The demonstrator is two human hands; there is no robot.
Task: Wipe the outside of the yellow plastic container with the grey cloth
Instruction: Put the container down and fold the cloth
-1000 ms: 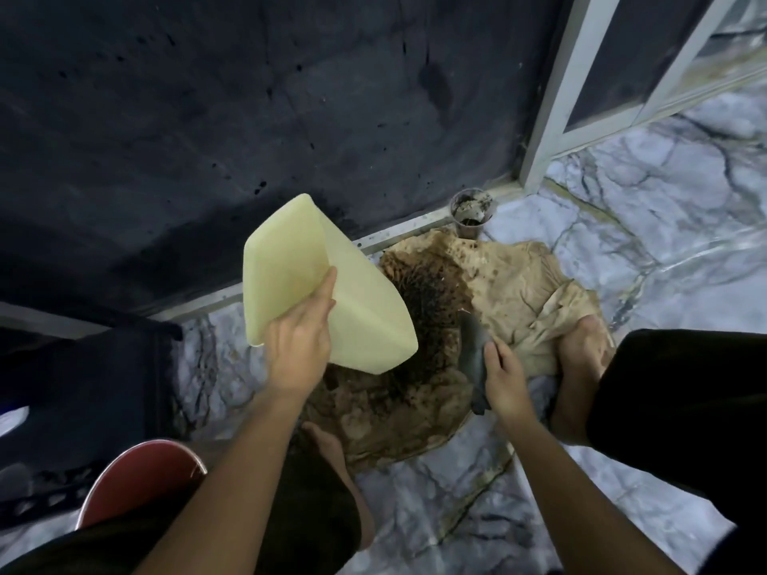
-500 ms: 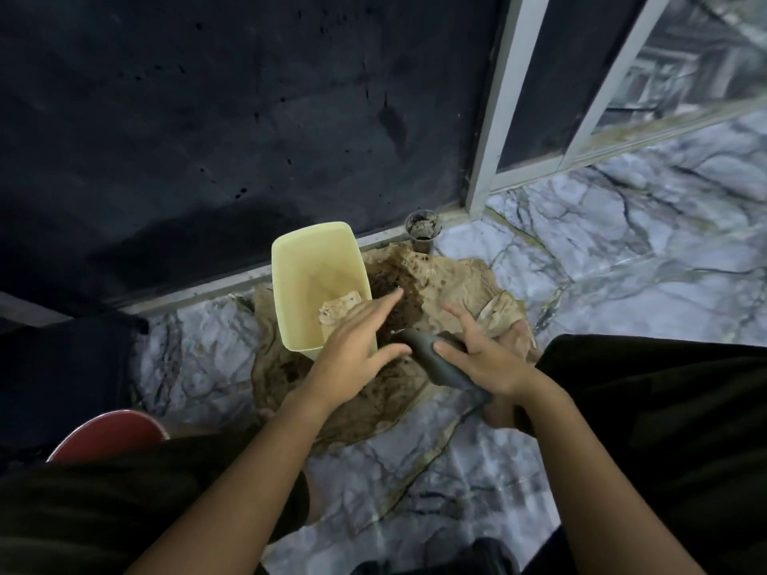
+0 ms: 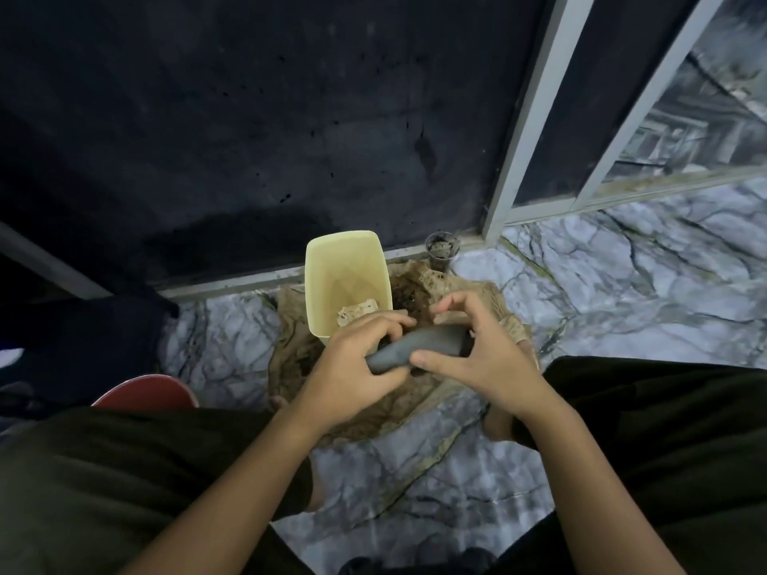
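The yellow plastic container [image 3: 346, 280] stands upright on a soiled brown sack, its mouth facing me and a pale scrap lying at its bottom. No hand touches it. A rolled grey cloth [image 3: 419, 346] lies across both hands just in front of the container. My left hand [image 3: 357, 367] grips its left end from below. My right hand [image 3: 477, 359] holds its right part with the thumb on top and the fingers spread above.
The brown sack [image 3: 299, 350] with dark dirt covers the marble floor [image 3: 622, 292]. A small dirty cup [image 3: 442, 246] stands by the dark wall and metal door frame [image 3: 527, 118]. A red round object [image 3: 145, 392] sits at lower left. My knees fill the lower frame.
One second ago my left hand held the container tipped in the air; it now stands on the sack, released. Both hands have come together on the grey cloth.
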